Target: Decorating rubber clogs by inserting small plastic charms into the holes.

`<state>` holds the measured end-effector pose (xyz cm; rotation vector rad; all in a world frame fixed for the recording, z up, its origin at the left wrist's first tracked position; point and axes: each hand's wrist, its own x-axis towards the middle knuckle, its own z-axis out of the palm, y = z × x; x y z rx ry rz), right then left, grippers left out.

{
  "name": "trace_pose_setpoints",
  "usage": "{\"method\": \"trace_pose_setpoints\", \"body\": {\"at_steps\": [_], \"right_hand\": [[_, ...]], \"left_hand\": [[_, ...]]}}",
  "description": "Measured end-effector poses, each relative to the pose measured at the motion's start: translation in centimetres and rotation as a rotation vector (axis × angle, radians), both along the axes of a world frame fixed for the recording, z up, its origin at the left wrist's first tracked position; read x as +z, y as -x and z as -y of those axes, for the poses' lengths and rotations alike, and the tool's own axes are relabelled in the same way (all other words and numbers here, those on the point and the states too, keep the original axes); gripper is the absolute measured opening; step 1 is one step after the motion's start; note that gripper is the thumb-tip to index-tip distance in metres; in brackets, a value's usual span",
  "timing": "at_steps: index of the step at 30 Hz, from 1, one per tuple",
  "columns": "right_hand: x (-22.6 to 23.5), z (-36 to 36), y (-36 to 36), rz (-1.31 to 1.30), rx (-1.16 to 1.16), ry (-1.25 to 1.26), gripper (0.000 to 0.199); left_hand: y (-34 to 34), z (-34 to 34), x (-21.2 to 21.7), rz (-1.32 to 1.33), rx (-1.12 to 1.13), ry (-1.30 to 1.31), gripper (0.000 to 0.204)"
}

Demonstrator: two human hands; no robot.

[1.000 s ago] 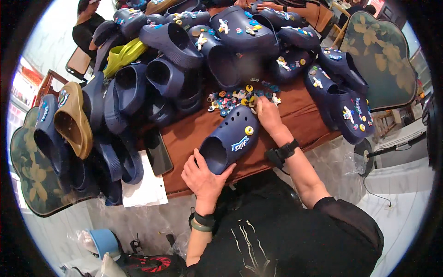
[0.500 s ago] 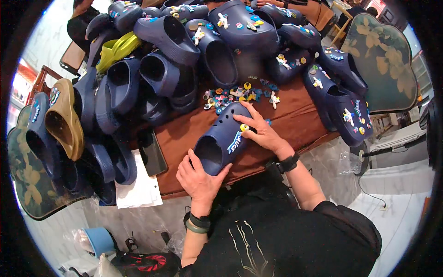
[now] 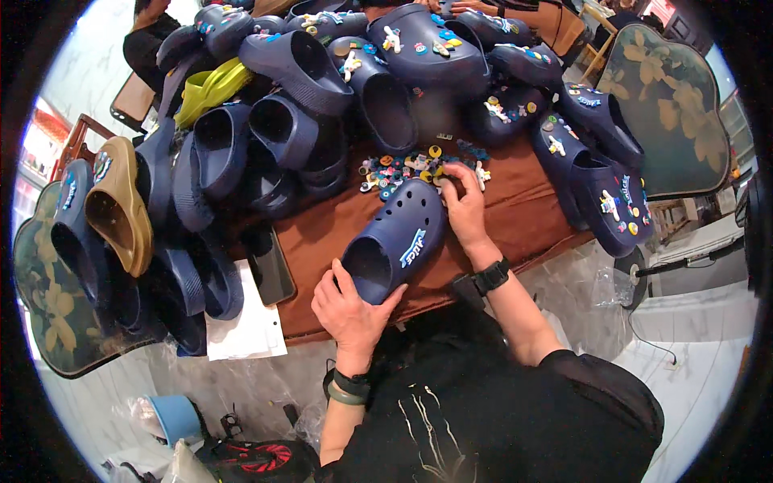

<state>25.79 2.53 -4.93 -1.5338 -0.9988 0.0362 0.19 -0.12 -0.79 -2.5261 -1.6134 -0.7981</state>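
A navy blue clog (image 3: 385, 270) with round vent holes lies on the brown cloth, its toe pointing away from me. A blue-and-white lettered charm sits on its right side. My left hand (image 3: 350, 310) grips the heel, thumb on the right and fingers on the left. Just right of the toe, my right hand (image 3: 465, 205) is pinched at the near edge of a pile of colourful shoe charms (image 3: 398, 171). A small yellowish, dark charm (image 3: 440, 179) shows between its finger and thumb, partly hidden.
Stacked navy clogs (image 3: 221, 149), a lime green clog (image 3: 211, 90) and a tan clog (image 3: 121, 209) crowd the left and back. Decorated clogs (image 3: 613, 205) stand at the right. A phone (image 3: 271, 266) and white paper (image 3: 250, 334) lie left. Other people are across the table.
My right hand has left the clog's upper and moved up to the charm pile. The yellow charm it held against the clog is off the upper. My left hand stays on the heel.
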Motion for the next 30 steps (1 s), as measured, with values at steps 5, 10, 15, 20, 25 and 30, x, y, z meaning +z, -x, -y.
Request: {"method": "trace_pose_setpoints", "body": {"at_steps": [5, 10, 15, 20, 25, 30], "right_hand": [[5.3, 3.3, 2.7, 0.526, 0.559, 0.044, 0.034], [2.3, 6.2, 3.7, 0.379, 0.649, 0.023, 0.041], [3.0, 6.2, 4.1, 0.253, 0.622, 0.129, 0.031], [3.2, 5.8, 4.1, 0.406, 0.598, 0.148, 0.028], [3.3, 6.4, 4.0, 0.435, 0.604, 0.139, 0.028], [4.2, 5.6, 2.6, 0.357, 0.861, 0.225, 0.022]], "left_hand": [[0.4, 0.0, -0.8, -0.018, 0.021, 0.0, 0.103], [0.2, -0.1, -0.6, -0.012, 0.003, 0.038, 0.104], [0.0, -0.1, -0.2, -0.023, 0.009, 0.013, 0.103], [-0.1, 0.0, -0.3, -0.023, 0.011, 0.055, 0.103], [0.0, -0.1, -0.1, -0.022, -0.021, 0.035, 0.105], [0.1, -0.1, 0.2, -0.013, -0.02, 0.029, 0.103]]}}
